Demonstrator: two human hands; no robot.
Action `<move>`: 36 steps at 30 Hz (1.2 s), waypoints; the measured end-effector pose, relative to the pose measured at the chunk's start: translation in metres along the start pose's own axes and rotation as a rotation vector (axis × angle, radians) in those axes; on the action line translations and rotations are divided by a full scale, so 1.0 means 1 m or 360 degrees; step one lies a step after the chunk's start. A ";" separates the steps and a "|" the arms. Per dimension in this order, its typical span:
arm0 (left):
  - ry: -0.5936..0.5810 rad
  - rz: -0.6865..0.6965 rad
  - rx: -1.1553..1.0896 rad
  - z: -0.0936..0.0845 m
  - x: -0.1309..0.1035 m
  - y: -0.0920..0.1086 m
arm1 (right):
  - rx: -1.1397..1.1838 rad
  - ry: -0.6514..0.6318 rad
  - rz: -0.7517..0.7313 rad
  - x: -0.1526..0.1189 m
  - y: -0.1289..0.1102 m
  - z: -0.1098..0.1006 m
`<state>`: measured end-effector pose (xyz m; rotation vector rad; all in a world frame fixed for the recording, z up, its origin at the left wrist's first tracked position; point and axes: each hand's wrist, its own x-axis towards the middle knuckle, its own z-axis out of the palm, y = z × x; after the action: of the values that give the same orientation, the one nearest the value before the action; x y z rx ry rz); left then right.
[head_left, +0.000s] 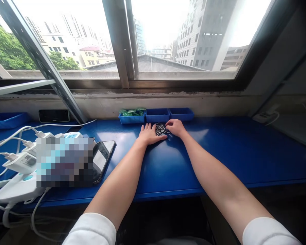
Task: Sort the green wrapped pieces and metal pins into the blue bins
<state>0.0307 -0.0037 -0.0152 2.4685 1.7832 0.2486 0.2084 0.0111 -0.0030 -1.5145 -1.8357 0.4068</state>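
Observation:
A small pile of thin, dark and silvery metal pieces (160, 129), too small to name surely, lies on the blue tabletop (165, 166). My left hand (149, 135) rests flat against the pile's left and near side, fingers spread and thumb stretched along its front. On the other side, my right hand (175, 128) has its fingertips pinched together at the pile's right edge. What sits between those fingertips, if anything, is too small to make out. Just behind the pile stand three blue bins in a row; the middle bin (157, 118) is closest to it.
Green packets (132, 112) fill the left bin (132, 119); the right bin (181, 118) holds a little something dark. To the left lie a phone (105, 154), a power strip (17, 190) with chargers and white cables, and a blurred-out item. Another phone (54, 115) leans near a metal post (66, 92).

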 end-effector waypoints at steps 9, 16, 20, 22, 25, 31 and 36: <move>0.0041 -0.0227 0.0035 0.001 0.005 0.001 | -0.0082 -0.0580 -0.0041 -0.004 0.002 -0.022; 0.0066 -0.0247 -0.0076 0.001 0.003 0.003 | -0.0168 -0.0518 -0.0102 -0.007 -0.001 -0.016; 0.0078 -0.0229 -0.0113 0.001 0.002 0.003 | -0.0164 -0.0467 -0.0132 -0.007 0.000 -0.012; 0.0085 -0.0214 -0.0126 0.001 0.002 0.003 | -0.0158 -0.0474 -0.0124 -0.007 0.002 -0.009; 0.0089 -0.0185 -0.0133 0.002 0.003 0.003 | -0.0188 -0.0461 -0.0147 -0.006 0.004 -0.006; 0.0243 -0.0182 -0.0230 -0.002 0.003 0.010 | -0.0160 -0.0217 -0.0285 -0.005 0.005 -0.006; 0.0525 -0.0087 -0.0276 -0.010 0.001 0.020 | 0.0098 0.0278 -0.0227 -0.002 0.003 -0.006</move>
<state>0.0475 -0.0090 -0.0024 2.3602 1.8467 0.8115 0.2151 0.0085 -0.0015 -1.3250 -1.7641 0.2520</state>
